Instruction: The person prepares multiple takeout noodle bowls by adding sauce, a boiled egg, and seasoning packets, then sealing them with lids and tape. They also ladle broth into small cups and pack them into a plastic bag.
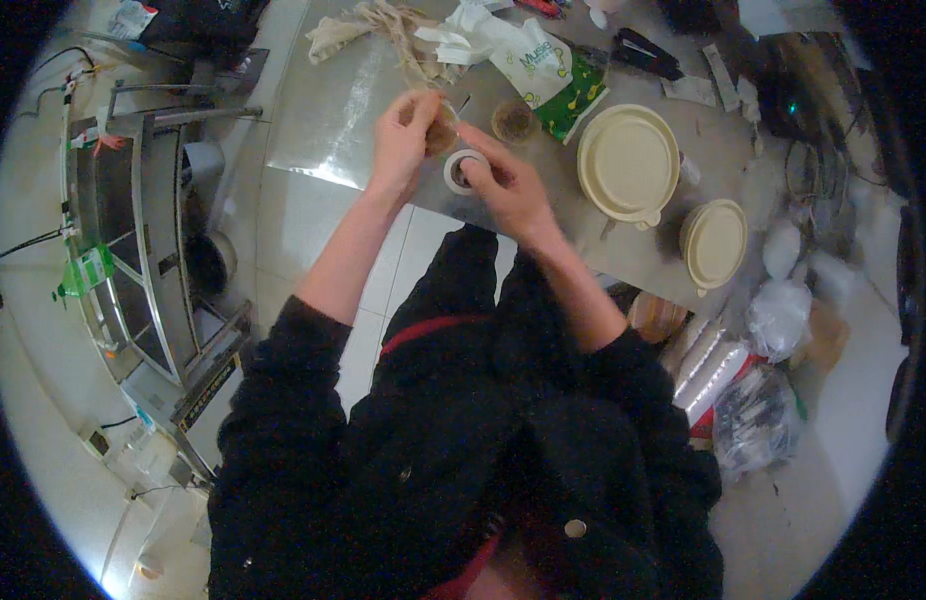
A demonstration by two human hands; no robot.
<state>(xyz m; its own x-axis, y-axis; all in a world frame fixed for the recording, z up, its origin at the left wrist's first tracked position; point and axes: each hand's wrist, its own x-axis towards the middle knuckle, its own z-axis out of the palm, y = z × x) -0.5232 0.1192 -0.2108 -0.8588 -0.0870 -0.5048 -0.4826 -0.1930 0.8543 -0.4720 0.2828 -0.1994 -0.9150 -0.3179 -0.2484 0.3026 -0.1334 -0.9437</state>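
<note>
My left hand [400, 142] grips a small clear cup [442, 136] with brownish contents, partly hidden by the fingers. A thin, clear strip runs along the cup's upper side towards my right index finger and looks like adhesive tape. My right hand [517, 196] holds a roll of tape [453, 180] with a pale ring, its thumb at the core. The index finger reaches to the cup. Both hands are over the front edge of a metal-topped table [324, 124]. A similar small cup [514, 123] stands just beyond my right hand.
Two cream lidded bowls [629, 161] [716, 244] stand at the right. Behind the cups lie a green-and-white tissue pack [547, 64], a crumpled cloth [334, 37] and a black stapler-like tool [644, 54]. A metal rack [149, 225] stands left; plastic bags [779, 319] lie lower right.
</note>
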